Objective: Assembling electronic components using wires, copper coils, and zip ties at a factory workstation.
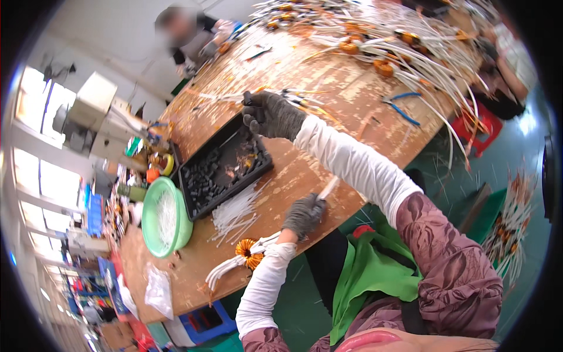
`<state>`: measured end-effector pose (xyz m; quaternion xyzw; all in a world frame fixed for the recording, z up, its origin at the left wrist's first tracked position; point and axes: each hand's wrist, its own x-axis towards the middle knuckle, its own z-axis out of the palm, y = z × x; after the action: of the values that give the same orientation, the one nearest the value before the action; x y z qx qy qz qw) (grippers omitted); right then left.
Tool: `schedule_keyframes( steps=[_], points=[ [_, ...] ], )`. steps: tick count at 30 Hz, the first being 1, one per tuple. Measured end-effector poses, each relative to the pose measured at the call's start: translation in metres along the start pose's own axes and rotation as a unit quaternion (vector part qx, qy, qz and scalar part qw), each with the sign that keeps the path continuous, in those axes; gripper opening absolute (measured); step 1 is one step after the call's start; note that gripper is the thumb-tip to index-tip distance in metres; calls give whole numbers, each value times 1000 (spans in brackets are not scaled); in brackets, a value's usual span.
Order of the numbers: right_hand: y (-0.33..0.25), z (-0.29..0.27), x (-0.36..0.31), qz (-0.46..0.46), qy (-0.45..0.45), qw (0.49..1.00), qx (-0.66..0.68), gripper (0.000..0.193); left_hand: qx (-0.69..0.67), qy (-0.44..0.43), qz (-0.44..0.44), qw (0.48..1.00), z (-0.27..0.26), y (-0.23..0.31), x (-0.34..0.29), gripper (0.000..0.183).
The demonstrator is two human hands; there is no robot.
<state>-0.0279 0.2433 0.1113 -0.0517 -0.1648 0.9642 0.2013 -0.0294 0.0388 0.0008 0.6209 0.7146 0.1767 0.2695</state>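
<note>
My left hand (305, 215), in a dark grey glove, is closed near the front edge of the table. White wires (330, 187) stick out past its fingers, in line with the leads of a copper-wound ring coil (249, 253) lying by my left wrist. My right hand (271, 115), gloved alike, is raised over the far corner of a black tray (230, 196). Its fingers are curled together; whatever they hold is too dark to make out. Small black pieces (206, 176) fill much of the tray, with copper-coloured scraps at one side.
White cable ties (236, 216) lie beside the tray, next to a green basin (151, 233) of white strips. Blue-handled pliers (404, 108) rest to the right. Coils with white wires (384, 67) are heaped at the far right. A co-worker (190, 38) works across the table.
</note>
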Motion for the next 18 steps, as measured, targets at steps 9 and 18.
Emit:
schedule_keyframes(
  steps=[9,18],
  points=[
    [-182,-19,-183,-316,-43,847,-425,15,-33,8,-72,997,-35,11,37,26],
    [-197,-81,-318,-293,166,849,-408,21,-178,163,18,970,-13,49,117,22]
  ],
)
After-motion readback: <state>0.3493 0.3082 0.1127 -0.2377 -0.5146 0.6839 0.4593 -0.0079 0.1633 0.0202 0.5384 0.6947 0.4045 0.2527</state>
